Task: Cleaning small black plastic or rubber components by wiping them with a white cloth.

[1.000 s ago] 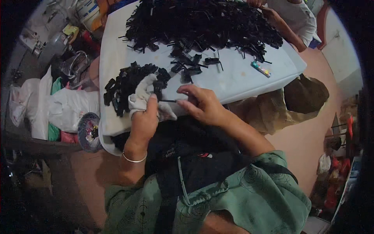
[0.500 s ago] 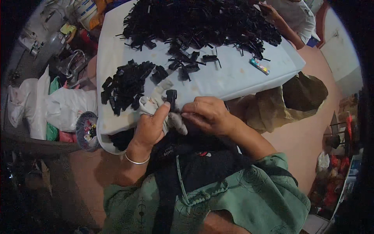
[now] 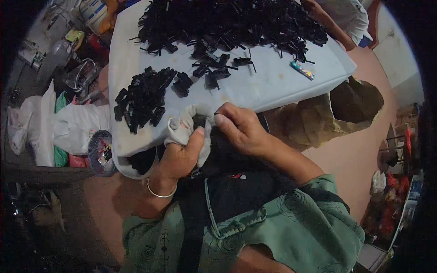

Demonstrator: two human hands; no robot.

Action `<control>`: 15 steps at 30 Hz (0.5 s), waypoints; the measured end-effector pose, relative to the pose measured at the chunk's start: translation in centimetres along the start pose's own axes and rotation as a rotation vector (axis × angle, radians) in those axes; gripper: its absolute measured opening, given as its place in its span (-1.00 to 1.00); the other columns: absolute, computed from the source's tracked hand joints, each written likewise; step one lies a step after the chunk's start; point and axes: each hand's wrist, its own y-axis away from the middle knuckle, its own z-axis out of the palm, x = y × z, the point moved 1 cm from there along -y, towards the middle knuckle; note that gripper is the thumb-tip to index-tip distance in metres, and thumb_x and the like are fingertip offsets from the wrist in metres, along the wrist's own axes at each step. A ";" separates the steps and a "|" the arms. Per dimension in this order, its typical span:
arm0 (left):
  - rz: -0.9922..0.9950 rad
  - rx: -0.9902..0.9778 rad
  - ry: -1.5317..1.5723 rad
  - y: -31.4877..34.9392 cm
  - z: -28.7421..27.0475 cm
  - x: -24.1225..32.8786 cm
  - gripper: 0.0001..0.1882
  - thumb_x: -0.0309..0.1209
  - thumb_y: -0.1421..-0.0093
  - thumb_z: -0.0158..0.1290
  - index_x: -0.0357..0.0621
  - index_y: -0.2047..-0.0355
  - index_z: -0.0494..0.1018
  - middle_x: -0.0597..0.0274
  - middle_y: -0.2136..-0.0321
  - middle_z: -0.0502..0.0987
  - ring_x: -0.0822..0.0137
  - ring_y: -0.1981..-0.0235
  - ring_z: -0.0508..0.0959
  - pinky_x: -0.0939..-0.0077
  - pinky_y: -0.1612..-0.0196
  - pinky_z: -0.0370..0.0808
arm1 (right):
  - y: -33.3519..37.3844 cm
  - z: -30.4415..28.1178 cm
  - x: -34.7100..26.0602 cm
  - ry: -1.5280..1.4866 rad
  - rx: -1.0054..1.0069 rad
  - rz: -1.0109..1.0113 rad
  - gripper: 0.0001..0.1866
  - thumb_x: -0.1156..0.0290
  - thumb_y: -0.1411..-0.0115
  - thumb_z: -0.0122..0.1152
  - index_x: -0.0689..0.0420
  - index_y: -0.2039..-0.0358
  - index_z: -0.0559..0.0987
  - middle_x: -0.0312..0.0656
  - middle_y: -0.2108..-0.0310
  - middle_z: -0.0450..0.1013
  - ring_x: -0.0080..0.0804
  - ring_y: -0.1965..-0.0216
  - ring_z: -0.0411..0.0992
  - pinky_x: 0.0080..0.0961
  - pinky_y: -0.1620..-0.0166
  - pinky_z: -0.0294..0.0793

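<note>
My left hand [image 3: 184, 152] is closed around a small black plastic part [image 3: 199, 122], its bare thumb pressing on it. Pale cloth [image 3: 193, 110], which looks like a work glove, wraps the fingers and covers most of the part. Just to the right, my right hand [image 3: 243, 129] pinches thumb and forefinger together beside the cloth. A tiny dark bit shows at those fingertips, too small to name. Beyond my left hand lies a small pile of black plastic parts [image 3: 145, 95] on the white table [image 3: 259, 93], with a single black part [image 3: 183, 84] beside it.
A large heap of black parts with thin stems [image 3: 227, 27] covers the table's far side, where another person's arm [image 3: 334, 27] reaches in. A colourful small packet [image 3: 302, 70] lies near the right edge. A brown sack [image 3: 318, 125], a clear bin [image 3: 101, 152] and white bags [image 3: 82, 127] surround the table.
My left hand has turned, so the black part, which stood up clear, is now mostly behind the cloth. My right hand has risen slightly and its fingertips are pinched beside the cloth.
</note>
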 end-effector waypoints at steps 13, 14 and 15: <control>0.209 0.054 -0.389 -0.3 0.3 -0.3 -0.66 -0.56 -0.06 -0.23 -0.35 0.11 0.19 0.17 0.34 0.33 0.42 0.31 0.33 0.56 0.22 0.32 | 0.2 0.6 0.4 -0.316 -0.301 0.254 -0.67 0.28 -0.26 -0.19 0.22 0.56 0.34 -0.43 0.63 0.18 -0.68 0.54 0.09 -0.65 0.47 0.18; 0.211 0.043 -0.384 -0.2 0.4 -0.2 -0.67 -0.55 -0.08 -0.26 -0.34 0.11 0.19 0.21 0.34 0.32 0.49 0.32 0.30 0.61 0.24 0.30 | 0.2 0.7 0.2 -0.316 -0.300 0.254 -0.67 0.28 -0.26 -0.19 0.22 0.56 0.34 -0.43 0.63 0.18 -0.68 0.54 0.09 -0.65 0.47 0.18; 0.212 0.043 -0.384 -0.1 0.2 -0.6 -0.67 -0.55 -0.08 -0.26 -0.34 0.11 0.19 0.21 0.34 0.32 0.49 0.32 0.30 0.61 0.24 0.30 | 0.2 0.7 -0.1 -0.350 -0.290 0.245 -0.67 0.28 -0.26 -0.18 0.22 0.55 0.35 -0.43 0.63 0.19 -0.69 0.54 0.10 -0.67 0.46 0.19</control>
